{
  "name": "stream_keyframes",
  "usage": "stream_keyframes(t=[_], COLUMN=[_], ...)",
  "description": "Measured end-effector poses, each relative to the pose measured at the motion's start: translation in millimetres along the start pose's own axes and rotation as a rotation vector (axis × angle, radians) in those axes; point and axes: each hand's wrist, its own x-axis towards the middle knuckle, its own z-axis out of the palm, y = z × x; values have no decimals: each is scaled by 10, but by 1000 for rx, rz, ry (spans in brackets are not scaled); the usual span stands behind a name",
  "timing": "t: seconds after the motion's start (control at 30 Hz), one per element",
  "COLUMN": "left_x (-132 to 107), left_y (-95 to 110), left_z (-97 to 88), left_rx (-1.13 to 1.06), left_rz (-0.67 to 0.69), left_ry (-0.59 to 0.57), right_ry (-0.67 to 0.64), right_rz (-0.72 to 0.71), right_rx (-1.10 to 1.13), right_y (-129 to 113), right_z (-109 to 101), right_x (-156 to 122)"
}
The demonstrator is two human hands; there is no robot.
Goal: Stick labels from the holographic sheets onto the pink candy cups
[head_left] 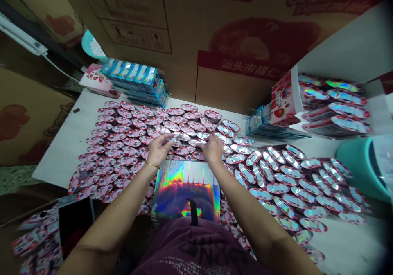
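Note:
In the middle of the head view, both hands are over rows of small standing packs with oval tops, pink and red. My left hand has its thumb and forefinger brought close together at one oval top. My right hand is bent in a pinch at a neighbouring pack, a short way to the right. Whatever lies between the fingertips of either hand is too small to make out. A shiny rainbow-coloured sheet with pale strips along its top lies between my forearms, close to my body.
Large cardboard cartons rise behind the table. Blue boxes are stacked at the back left. An opened strawberry-print box of packs stands at the right, near a teal bin. Silver-topped packs cover the right side.

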Motion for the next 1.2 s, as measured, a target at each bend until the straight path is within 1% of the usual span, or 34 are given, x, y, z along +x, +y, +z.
stream_keyframes(t=[0.1,0.23,0.4,0.6,0.67,0.73,0.8,0.83,0.9,0.97,1.03,1.1,1.13,1.2], left_x=[-13,-50,-31,3,-17,-58,-113,-143,-198,-244,-273,-277,-267,-217], left_y=[50,135,152,97,110,146,200,230,288,334,354,333,304,209], left_z=[-151,-212,-210,-171,-116,-47,18,44,80,99,116,144,166,228], left_rx=[-10,-50,-60,-78,-83,-85,-92,-101,-119,-124,-126,-144,-156,-153], left_rz=[37,69,67,71,60,53,38,26,4,-13,-42,-80,-99,-114], left_ry=[41,64,72,70,47,-5,-74,-106,-153,-171,-180,-198,-212,-223], right_ry=[-39,-92,-116,-98,-86,-67,-63,-85,-168,-285,-398,-489,-504,-463], right_rz=[10,-14,-40,-32,-24,-16,-53,-85,-119,-72,12,44,50,68], right_rx=[-210,-334,-394,-420,-396,-353,-233,-120,212,588,856,977,995,988], right_y=[-46,-85,-99,-103,-100,-83,-44,-18,34,61,45,0,-22,-36], right_z=[32,40,26,125,149,144,106,79,18,-44,-98,-131,-137,-124], right_x=[77,155,164,163,173,176,166,154,113,50,-18,-70,-84,-90])
